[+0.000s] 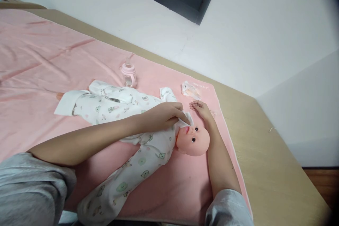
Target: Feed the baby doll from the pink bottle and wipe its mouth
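Note:
A baby doll [194, 143] lies on its back on a pink blanket [190, 180], its head toward the right. It wears a white suit [153, 148] with small animal prints. My left hand [169, 114] reaches across its chest and pinches a white tissue [188, 118] against the doll's cheek, beside the mouth. Resting on the blanket above the doll's head, my right hand [201, 108] has its fingers loosely stretched and holds nothing. The right forearm lies along the crown of the head. A small plastic tissue pack [191, 90] is just beyond the right fingertips.
A pink baby bottle [129, 74] stands on the blanket past the doll's legs. A small clear item [213, 113], too small to name, lies beside my right wrist. The wooden tabletop [254, 137] shows along the back and right, against a white wall with a dark window frame [196, 10].

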### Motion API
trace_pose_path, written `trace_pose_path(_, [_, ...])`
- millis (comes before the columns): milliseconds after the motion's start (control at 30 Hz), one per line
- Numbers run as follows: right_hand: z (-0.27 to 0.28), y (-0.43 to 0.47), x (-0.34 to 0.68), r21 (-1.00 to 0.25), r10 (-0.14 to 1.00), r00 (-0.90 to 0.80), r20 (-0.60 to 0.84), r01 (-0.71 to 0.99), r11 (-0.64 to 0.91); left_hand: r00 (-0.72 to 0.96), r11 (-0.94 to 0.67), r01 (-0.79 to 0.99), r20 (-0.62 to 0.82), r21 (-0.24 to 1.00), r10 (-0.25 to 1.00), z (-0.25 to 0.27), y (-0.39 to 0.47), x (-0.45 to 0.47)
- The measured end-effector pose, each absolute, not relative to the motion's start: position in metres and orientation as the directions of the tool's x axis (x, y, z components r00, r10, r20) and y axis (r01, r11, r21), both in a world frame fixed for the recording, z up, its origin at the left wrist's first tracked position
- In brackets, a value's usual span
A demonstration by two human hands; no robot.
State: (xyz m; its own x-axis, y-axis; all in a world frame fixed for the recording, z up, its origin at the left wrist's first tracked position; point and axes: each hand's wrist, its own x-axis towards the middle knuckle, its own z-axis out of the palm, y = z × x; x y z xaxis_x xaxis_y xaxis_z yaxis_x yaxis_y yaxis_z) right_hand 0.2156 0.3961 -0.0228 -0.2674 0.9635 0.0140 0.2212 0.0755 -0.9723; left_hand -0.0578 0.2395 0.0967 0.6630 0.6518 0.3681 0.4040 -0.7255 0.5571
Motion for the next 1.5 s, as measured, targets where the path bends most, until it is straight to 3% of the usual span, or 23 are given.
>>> trace_pose_path(367, [-0.024,0.398,0.217,-0.974,0.964,-0.266,0.016,0.214,0.076,0.689,-0.705,0.298,0.366,0.644,0.626,0.092,0.237,-0.054])
trace_pose_path(1200, [-0.025,0.398,0.216,-0.977,0.964,-0.265,0.007,0.202,0.063,0.665,-0.743,0.368,0.401,0.558,0.63,0.085,0.236,-0.05])
trace_pose_path(1500, [0.004,0.386,0.213,-0.979,0.95,-0.31,-0.03,0.2,0.034,0.529,-0.721,0.336,0.512,0.606,0.677,0.103,0.238,-0.062])
